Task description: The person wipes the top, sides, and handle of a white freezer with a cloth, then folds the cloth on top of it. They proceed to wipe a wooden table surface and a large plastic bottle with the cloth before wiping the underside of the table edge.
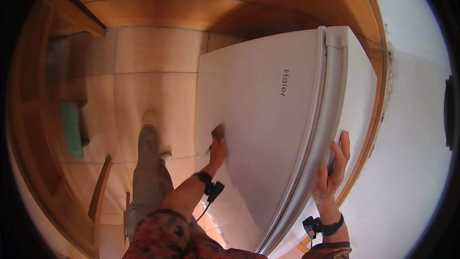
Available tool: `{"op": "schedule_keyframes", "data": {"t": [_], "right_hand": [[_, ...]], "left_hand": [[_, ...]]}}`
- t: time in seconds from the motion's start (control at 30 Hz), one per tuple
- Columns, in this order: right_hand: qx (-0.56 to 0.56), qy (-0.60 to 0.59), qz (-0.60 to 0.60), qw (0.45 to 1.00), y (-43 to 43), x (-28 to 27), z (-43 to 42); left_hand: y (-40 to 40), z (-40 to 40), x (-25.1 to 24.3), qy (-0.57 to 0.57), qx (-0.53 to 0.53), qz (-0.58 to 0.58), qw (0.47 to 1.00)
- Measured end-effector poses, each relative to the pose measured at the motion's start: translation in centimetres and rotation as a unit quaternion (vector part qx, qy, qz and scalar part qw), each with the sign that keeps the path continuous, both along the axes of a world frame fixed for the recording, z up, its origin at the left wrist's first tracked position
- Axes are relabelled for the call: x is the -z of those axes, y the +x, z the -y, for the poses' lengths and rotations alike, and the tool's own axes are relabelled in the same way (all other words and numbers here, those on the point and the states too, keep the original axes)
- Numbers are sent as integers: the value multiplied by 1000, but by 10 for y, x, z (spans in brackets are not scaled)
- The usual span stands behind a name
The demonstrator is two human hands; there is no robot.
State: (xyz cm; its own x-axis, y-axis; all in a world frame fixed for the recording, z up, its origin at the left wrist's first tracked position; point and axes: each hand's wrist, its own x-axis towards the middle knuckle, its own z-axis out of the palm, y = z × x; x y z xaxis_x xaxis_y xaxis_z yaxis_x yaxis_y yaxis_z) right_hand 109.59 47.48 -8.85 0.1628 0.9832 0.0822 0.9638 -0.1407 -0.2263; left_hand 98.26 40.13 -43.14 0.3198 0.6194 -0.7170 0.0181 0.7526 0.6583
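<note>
A white Haier chest freezer stands before me, its lid down. Low on its front panel is my left hand, closed around a small dark brown item, possibly a cloth. That item is blurred, and I cannot tell its material. My right hand lies at the lid's front edge with its fingers spread and nothing visible in it. Each wrist wears a black strap with a small device and a cable.
Tan tiles cover the floor where I stand. Left is a small green-topped stool near wooden furniture. A wooden panel with a cable along it runs behind the freezer's far end. A white wall with peeling paint rises right.
</note>
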Motion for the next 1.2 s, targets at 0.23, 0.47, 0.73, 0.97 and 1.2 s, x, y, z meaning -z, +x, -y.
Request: {"op": "schedule_keyframes", "data": {"t": [0.23,0.47,0.73,0.97,1.2], "right_hand": [[16,-21,22,999,6,-5,4],[-2,-29,37,999,4,-12,2],[-10,-20,-21,1000,-1,-11,10],[-1,-26,8,1000,11,-20,29],[11,-49,10,999,3,-22,23]], "left_hand": [[11,2,-42,77,-22,55,995],[82,-244,-144,398,-118,60,908],[84,-195,51,254,-153,31,955],[74,-113,218,-77,8,-34,996],[25,-57,251,-147,-55,-72,985]]}}
